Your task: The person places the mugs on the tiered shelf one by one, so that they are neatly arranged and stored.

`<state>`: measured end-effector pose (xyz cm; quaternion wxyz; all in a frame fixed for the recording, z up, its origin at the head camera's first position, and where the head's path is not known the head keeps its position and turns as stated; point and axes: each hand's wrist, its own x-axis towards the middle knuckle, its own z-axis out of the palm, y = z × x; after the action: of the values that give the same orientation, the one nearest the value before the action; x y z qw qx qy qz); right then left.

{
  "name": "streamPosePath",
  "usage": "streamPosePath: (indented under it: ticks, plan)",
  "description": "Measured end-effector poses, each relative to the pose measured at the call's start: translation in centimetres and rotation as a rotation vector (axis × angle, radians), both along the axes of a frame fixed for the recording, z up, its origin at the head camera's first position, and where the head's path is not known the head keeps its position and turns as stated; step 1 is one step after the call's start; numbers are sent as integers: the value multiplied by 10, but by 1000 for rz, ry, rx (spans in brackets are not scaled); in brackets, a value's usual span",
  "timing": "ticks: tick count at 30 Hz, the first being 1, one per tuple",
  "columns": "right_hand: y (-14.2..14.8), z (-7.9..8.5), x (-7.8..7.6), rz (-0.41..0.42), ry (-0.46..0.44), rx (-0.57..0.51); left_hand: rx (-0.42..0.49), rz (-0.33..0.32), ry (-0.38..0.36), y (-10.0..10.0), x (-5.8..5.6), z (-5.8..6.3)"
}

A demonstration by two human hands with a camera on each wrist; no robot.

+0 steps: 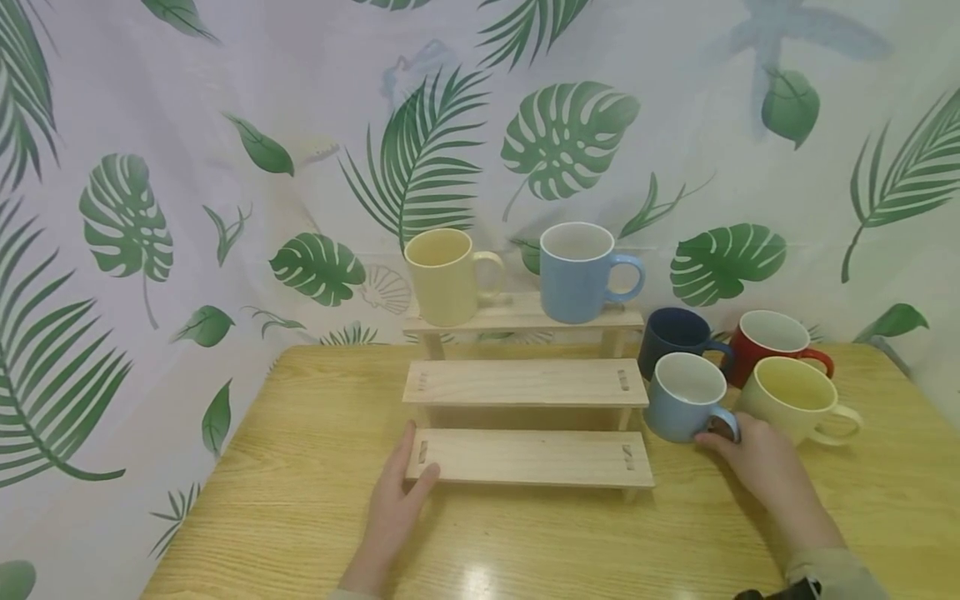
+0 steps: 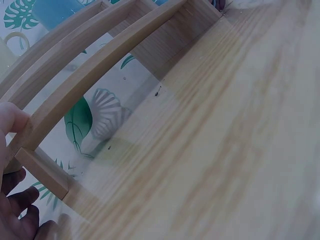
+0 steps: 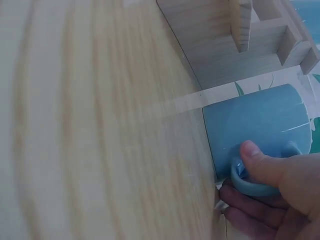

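A light blue mug (image 1: 684, 398) stands on the table beside the right end of a three-tier wooden shelf (image 1: 525, 457). My right hand (image 1: 765, 458) grips this mug by its handle, thumb against the blue wall (image 3: 255, 120) in the right wrist view. At the lowest tier's left end, my left hand (image 1: 397, 487) holds the board, thumb on its front edge and fingers around the end. On the top tier sit a yellow mug (image 1: 441, 283) and another light blue mug (image 1: 576, 279), handles to the right.
Close around the gripped mug stand a dark blue mug (image 1: 675, 333), a red mug (image 1: 768, 337) and a wide yellow mug (image 1: 787, 396). The wooden table (image 1: 300, 500) meets a leaf-patterned cloth (image 1: 225, 250) at the back.
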<state>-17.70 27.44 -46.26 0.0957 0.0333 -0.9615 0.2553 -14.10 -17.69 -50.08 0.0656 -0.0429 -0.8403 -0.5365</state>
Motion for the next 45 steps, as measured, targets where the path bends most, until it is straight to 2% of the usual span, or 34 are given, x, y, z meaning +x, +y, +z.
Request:
streamPosePath:
  ticks: [10,21,27,30,36,42,45]
  plan:
    - [-1,0,-4,-41,63,14,11,9,-12,0,0,3]
    - [3,-1,0,-119,4,-126,-4,14,9,0,-1,2]
    - [3,1,11,-195,-85,-291,-4,16,-4,0,0,2]
    - [3,8,15,-244,-97,-336,-5,14,-3,0,0,2]
    - [-1,32,22,-270,-62,-459,-1,9,-10,0,1,3]
    - [-10,54,32,-356,6,-425,1,6,-9,0,0,1]
    - [-14,63,36,-371,40,-462,2,7,-12,0,1,1]
